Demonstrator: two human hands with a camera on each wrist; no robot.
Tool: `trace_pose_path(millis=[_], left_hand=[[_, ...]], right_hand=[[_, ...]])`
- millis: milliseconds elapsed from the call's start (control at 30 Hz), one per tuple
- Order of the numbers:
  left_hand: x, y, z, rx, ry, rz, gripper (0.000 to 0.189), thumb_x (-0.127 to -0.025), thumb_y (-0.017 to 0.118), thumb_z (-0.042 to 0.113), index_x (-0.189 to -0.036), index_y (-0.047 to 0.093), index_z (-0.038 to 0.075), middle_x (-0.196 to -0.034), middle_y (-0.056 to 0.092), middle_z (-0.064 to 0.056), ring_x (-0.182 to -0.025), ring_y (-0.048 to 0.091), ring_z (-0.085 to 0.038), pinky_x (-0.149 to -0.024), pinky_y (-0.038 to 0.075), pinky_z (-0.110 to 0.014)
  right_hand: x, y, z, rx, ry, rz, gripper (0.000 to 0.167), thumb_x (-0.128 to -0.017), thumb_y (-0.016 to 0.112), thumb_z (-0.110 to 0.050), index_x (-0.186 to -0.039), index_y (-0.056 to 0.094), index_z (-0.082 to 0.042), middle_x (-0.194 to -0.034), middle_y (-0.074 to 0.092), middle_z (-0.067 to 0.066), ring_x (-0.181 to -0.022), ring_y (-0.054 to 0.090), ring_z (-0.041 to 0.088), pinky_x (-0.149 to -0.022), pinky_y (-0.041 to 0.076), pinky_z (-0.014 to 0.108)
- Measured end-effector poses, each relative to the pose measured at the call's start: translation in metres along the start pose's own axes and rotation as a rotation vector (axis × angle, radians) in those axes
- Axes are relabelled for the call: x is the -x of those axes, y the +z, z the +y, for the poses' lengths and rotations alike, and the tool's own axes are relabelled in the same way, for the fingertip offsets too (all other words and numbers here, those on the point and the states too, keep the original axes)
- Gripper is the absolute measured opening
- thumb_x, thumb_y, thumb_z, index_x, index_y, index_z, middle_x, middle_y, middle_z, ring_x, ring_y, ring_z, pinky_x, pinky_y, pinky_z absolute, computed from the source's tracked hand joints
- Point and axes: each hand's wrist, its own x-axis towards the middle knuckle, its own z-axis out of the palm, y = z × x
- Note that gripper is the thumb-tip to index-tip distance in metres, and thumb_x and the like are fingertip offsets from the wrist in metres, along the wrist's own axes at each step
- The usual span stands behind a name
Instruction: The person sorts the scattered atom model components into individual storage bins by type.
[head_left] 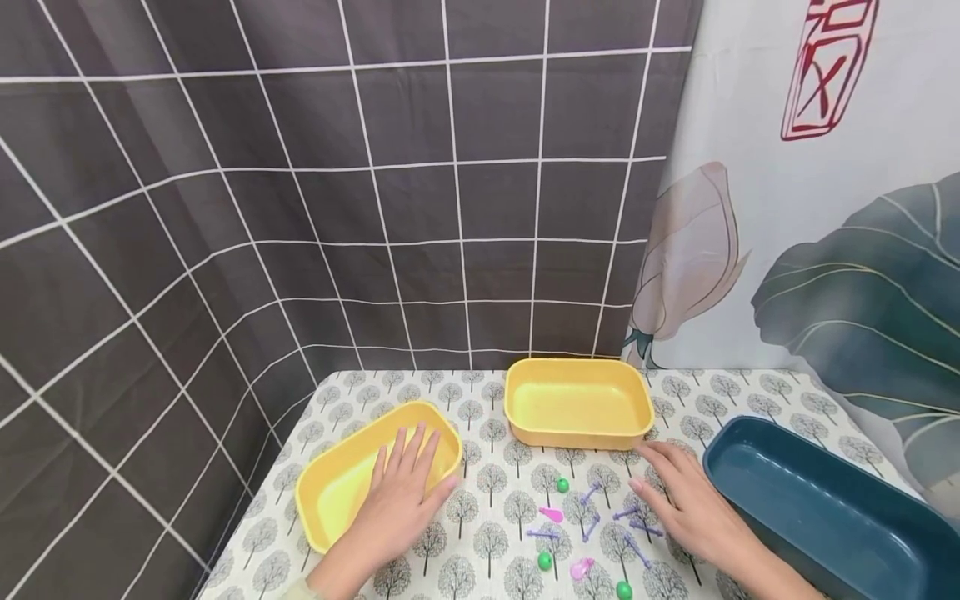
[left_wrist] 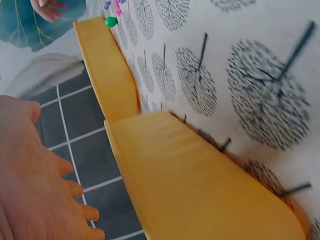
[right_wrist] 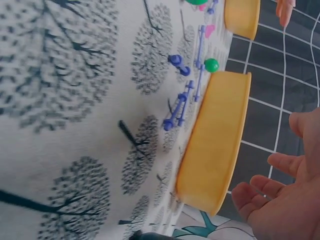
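My left hand [head_left: 401, 496] is spread above the left yellow tub [head_left: 318, 487], palm down, fingers straight, holding nothing. In the left wrist view that hand [left_wrist: 40, 175] shows at the left, apart from the tub's side [left_wrist: 190, 185]. My right hand [head_left: 686, 504] hovers between the small pieces and the dark blue tub, its fingers loosely bent and free of any object. Nearest to it lie several purple stick-like pieces with knobbed ends [head_left: 625, 512]. Around them are green balls [head_left: 545, 561] and pink pieces, one shaped like a small teardrop [head_left: 551, 514].
A second yellow tub [head_left: 577, 437] stands at the back of the table. The long dark blue tub [head_left: 825, 508] sits at the right. A cloth printed with trees [head_left: 457, 575] covers the table. A dark gridded curtain [head_left: 495, 275] and a flower-printed curtain [head_left: 750, 325] hang behind.
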Motion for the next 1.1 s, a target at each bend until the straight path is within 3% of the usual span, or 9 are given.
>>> trace_pose_path(millis=[133,300,567,833,1000,1100], left_hand=[[0.007,-0.007,-0.008,0.005,-0.014,0.014,0.072,-0.105,0.041,0.055,-0.161,0.026,0.012,-0.169,0.008,-0.009,-0.156,0.003,-0.037,-0.123,0.001,-0.062],[0.016,-0.012,-0.018,0.028,-0.020,0.036,0.072,-0.105,0.041,0.055,-0.160,0.029,0.010,-0.169,0.011,-0.011,-0.155,0.005,-0.040,-0.122,0.002,-0.063],[0.028,-0.016,-0.037,0.030,-0.029,0.082,0.070,-0.105,0.046,0.052,-0.158,0.034,0.009,-0.168,0.019,-0.015,-0.154,0.011,-0.044,-0.119,0.007,-0.068],[0.034,-0.021,-0.051,0.037,-0.058,0.070,0.070,-0.105,0.046,0.051,-0.158,0.033,0.008,-0.167,0.019,-0.019,-0.153,0.008,-0.046,-0.118,0.006,-0.069],[0.036,-0.022,-0.062,0.040,-0.069,0.078,0.070,-0.105,0.046,0.050,-0.158,0.033,0.006,-0.166,0.018,-0.022,-0.152,0.008,-0.049,-0.117,0.006,-0.071],[0.037,-0.023,-0.071,0.060,-0.088,0.076,0.070,-0.106,0.045,0.050,-0.158,0.032,0.005,-0.167,0.016,-0.023,-0.152,0.006,-0.050,-0.119,0.001,-0.069]], right_hand=[[0.005,0.001,0.004,-0.005,0.000,0.003,0.045,-0.098,0.069,-0.026,-0.138,0.060,-0.006,-0.131,0.058,0.013,-0.122,0.052,0.034,-0.092,0.048,0.061],[0.013,0.001,0.009,-0.031,0.058,-0.043,0.044,-0.098,0.069,-0.030,-0.136,0.062,-0.008,-0.129,0.058,0.011,-0.121,0.053,0.034,-0.090,0.050,0.061],[0.027,0.003,0.015,-0.098,0.135,-0.080,0.042,-0.097,0.070,-0.031,-0.134,0.063,-0.013,-0.123,0.058,0.003,-0.098,0.059,0.015,-0.072,0.054,0.028],[0.034,0.006,0.023,-0.160,0.141,-0.081,0.041,-0.095,0.072,-0.026,-0.133,0.065,-0.013,-0.119,0.059,0.001,-0.085,0.050,-0.003,-0.066,0.050,0.022],[0.035,0.009,0.026,-0.205,0.142,-0.103,0.038,-0.095,0.073,-0.024,-0.130,0.066,-0.012,-0.121,0.061,0.002,-0.087,0.054,-0.005,-0.068,0.053,0.022],[0.035,0.009,0.026,-0.225,0.147,-0.131,0.037,-0.095,0.072,-0.024,-0.129,0.067,-0.012,-0.119,0.060,0.003,-0.086,0.053,-0.006,-0.067,0.052,0.022]])
